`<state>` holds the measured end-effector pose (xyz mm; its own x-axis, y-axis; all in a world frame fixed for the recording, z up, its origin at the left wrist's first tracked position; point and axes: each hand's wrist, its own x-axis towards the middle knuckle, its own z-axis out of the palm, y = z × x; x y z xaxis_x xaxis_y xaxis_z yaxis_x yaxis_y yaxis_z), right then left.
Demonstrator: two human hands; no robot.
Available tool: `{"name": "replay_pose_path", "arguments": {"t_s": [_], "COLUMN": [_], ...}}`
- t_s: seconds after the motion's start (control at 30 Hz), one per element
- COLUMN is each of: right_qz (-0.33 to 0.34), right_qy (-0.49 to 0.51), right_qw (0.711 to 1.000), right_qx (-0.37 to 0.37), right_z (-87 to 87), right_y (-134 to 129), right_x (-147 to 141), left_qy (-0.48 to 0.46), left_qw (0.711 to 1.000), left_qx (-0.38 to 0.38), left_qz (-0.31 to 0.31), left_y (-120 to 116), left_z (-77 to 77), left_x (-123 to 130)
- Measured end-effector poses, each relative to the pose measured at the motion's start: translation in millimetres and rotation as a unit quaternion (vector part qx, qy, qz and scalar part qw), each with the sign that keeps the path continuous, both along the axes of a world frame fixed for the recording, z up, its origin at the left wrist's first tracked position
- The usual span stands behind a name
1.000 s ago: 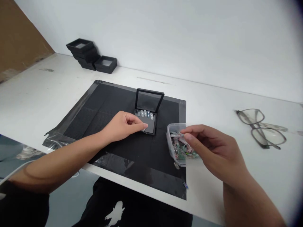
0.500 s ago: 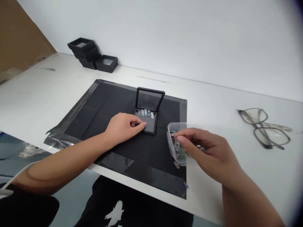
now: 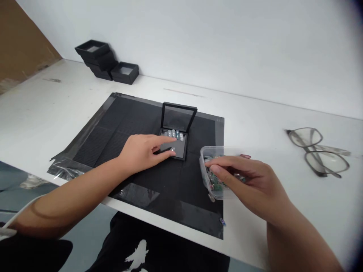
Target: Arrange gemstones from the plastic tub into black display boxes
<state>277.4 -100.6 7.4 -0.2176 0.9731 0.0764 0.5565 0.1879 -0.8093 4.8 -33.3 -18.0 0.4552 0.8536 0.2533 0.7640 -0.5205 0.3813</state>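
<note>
A small black display case stands open on the black mat, its clear-windowed lid tilted up. Along the back of its grey pad runs a row of several shiny press-on nails, silvery and blue. My left hand reaches over the case with index finger and thumb apart. Another silvery nail lies by the thumb tip. My right hand dips into a clear plastic tub of mixed nails. Its thumb and index finger are pinched together; whatever is between them is hidden.
Black boxes are stacked at the back left, with another box beside them. Eyeglasses lie on the white table to the right. A loose nail and a small bluish piece rest near the tub.
My left index finger has lifted away from the thumb, and a silvery nail now shows by the thumb on the pad. My right hand has barely moved, still at the tub.
</note>
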Motion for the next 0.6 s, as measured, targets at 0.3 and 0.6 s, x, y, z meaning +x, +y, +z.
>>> {"name": "replay_pose_path", "arguments": {"t_s": [0.3,0.6], "right_qz": [0.011,0.016], "right_qy": [-0.018,-0.054], "right_qw": [1.000,0.998], "right_qx": [0.006,0.025], "right_z": [-0.5,-3.4], "right_y": [2,-2], "right_x": [0,2], "left_qy": [0.089,0.157], "left_qw": [0.992,0.987], "left_qx": [0.042,0.040], "left_qz": [-0.082,-0.021], "left_y": [2,-9], "left_z": [-1.9,4.3], "left_x": [-4,7]}}
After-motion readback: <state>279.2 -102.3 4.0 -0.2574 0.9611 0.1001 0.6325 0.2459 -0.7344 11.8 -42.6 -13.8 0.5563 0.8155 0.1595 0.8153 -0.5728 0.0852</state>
